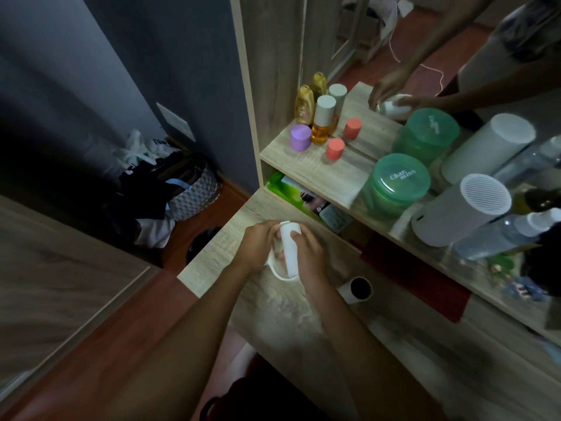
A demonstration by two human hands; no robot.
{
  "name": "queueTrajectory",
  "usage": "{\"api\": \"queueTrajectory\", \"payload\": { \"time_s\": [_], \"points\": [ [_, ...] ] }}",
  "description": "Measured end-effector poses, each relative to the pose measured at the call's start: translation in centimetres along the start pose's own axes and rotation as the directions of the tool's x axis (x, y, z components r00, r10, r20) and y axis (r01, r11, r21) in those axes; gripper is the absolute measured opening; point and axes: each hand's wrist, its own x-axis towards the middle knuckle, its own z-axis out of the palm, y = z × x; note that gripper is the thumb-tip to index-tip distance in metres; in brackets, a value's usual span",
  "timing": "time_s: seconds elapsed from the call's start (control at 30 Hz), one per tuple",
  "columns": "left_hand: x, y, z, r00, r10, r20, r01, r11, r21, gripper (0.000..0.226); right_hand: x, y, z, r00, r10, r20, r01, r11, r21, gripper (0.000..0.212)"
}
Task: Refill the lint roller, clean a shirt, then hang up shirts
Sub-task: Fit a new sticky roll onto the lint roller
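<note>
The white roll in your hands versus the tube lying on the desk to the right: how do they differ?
The white roll is held upright between both hands, left hand and right hand; the tube lies on its side, untouched. The white roll looks longer and fuller; the tube shows a dark hollow end. Both are white cylinders over the desk.

Pale wooden desk (318, 323) carries an empty cardboard tube (358, 289) lying sideways.
</note>
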Motion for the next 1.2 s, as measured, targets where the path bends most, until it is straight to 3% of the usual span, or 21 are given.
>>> {"api": "queueTrajectory", "payload": {
  "time_s": [0.13,0.27,0.4,0.6,0.7,0.77,0.87,0.97,1.07,1.2],
  "points": [
    [0.0,-0.1,1.1,0.999,-0.052,0.0,0.052,0.995,-0.086,0.031,-0.4,0.9,-0.1,0.989,-0.149,0.012,0.149,0.986,-0.079,0.028],
    [0.2,-0.5,1.7,0.997,-0.079,0.007,0.08,0.991,-0.112,0.028,0.1,1.7,-0.6,0.978,-0.207,0.025,0.209,0.969,-0.133,0.034],
    [0.2,-1.2,2.3,0.994,-0.108,0.005,0.108,0.987,-0.118,0.026,0.4,2.1,-0.8,0.978,-0.202,0.057,0.208,0.969,-0.13,0.025],
    [0.4,-0.9,2.4,0.986,-0.157,0.053,0.163,0.977,-0.137,0.026,0.6,1.9,-1.4,0.994,-0.092,0.059,0.098,0.989,-0.109,0.034],
    [-0.3,-2.3,3.0,0.956,-0.277,0.093,0.287,0.95,-0.127,0.022,0.3,0.3,-1.3,0.98,-0.135,0.149,0.14,0.99,-0.026,0.032],
    [-0.6,-3.5,2.6,0.933,-0.358,0.044,0.36,0.917,-0.173,0.026,0.3,-0.8,-1.0,0.972,-0.161,0.171,0.162,0.987,0.01,0.035],
    [0.0,-4.3,1.4,0.939,-0.342,-0.046,0.332,0.931,-0.15,0.028,1.1,-1.4,-1.1,0.989,-0.058,0.135,0.04,0.99,0.137,0.037],
    [0.7,-4.9,1.7,0.914,-0.397,-0.083,0.386,0.915,-0.118,0.029,1.0,-0.9,-1.2,0.978,0.082,0.191,-0.126,0.964,0.234,0.035],
    [1.0,-5.3,2.4,0.858,-0.495,-0.135,0.472,0.865,-0.17,0.028,0.6,0.1,-1.0,0.968,0.17,0.186,-0.213,0.946,0.246,0.037],
    [1.5,-5.6,2.6,0.829,-0.522,-0.198,0.515,0.852,-0.091,0.03,0.3,0.2,-1.1,0.954,0.206,0.216,-0.247,0.951,0.183,0.032]
  ]
}}
